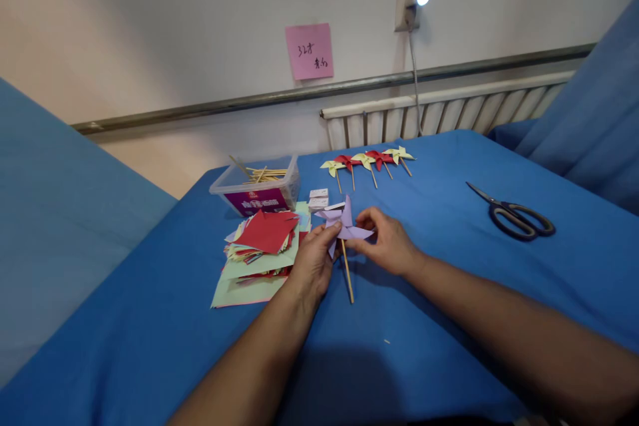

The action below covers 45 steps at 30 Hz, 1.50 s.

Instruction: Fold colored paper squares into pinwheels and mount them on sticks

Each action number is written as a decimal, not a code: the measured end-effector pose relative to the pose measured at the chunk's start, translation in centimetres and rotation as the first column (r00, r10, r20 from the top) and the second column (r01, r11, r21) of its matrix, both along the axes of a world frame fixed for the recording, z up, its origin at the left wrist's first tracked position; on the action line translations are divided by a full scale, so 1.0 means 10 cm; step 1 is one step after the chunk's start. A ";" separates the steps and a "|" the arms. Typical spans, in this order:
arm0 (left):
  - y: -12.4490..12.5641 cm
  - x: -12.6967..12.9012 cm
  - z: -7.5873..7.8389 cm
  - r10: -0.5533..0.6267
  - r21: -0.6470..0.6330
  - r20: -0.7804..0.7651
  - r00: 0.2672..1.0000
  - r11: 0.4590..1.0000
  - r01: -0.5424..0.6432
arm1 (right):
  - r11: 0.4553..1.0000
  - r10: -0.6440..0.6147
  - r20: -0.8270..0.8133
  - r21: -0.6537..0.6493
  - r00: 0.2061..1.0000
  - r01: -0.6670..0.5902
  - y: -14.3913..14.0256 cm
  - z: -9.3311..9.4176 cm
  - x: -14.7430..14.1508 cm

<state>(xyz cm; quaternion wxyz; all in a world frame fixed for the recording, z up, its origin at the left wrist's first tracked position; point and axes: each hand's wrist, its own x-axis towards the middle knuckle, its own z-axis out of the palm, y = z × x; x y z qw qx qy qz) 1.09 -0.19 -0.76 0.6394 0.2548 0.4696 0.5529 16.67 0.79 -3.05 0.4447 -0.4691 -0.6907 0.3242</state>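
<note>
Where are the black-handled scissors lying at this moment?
In the head view, the black-handled scissors lie on the blue table cloth, far right of the right hand, apart from the row of small paper pinwheels.

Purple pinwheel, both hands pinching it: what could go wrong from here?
1. The left hand and right hand pinch the purple pinwheel by its thin folds; they may crease or tear.
2. Its stick hangs unsupported and might slip out.
3. The left forearm lies beside the paper stack and could scatter it.

A lilac paper pinwheel [344, 223] on a thin wooden stick [347, 271], held just above the blue cloth.
</note>
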 end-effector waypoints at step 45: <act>-0.05 0.08 -0.04 0.001 0.019 0.045 0.999 1.000 -0.002 | 0.970 -0.079 0.379 0.244 0.922 -0.017 -0.08 -0.01 -0.03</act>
